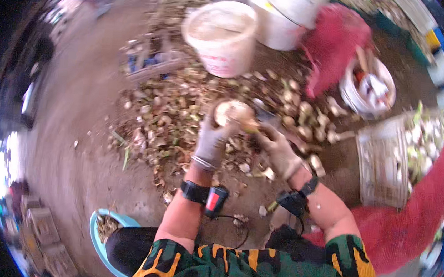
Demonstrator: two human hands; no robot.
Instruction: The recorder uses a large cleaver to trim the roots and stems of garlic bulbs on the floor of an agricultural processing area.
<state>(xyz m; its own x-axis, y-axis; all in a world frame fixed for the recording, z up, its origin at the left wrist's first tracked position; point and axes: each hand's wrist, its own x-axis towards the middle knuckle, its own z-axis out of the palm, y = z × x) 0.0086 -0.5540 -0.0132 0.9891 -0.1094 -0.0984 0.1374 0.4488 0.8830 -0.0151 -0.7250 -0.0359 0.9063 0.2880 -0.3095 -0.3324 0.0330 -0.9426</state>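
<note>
My left hand [210, 143], in a pale work glove, is closed around a large pale bulb vegetable [233, 113], blurred by motion. At its narrow, yellowish end are the bent fingers of my gloved right hand [278, 149]; whether they also hold a small tool is hidden. Under both hands spreads a heap of peelings and trimmings [172, 122] on the floor. To the right of the heap, nearest my right hand, lie several whole bulbs with stems [306, 118]. Dark straps with small devices circle both wrists.
Two white plastic buckets [223, 59] [280, 33] stand ahead, beside a red mesh sack [333, 41]. A small white bucket [347, 92] holds assorted items. At right, a plastic crate [382, 164] of bulbs stands by red netting [396, 233]. A turquoise basin [96, 242] sits by my left knee.
</note>
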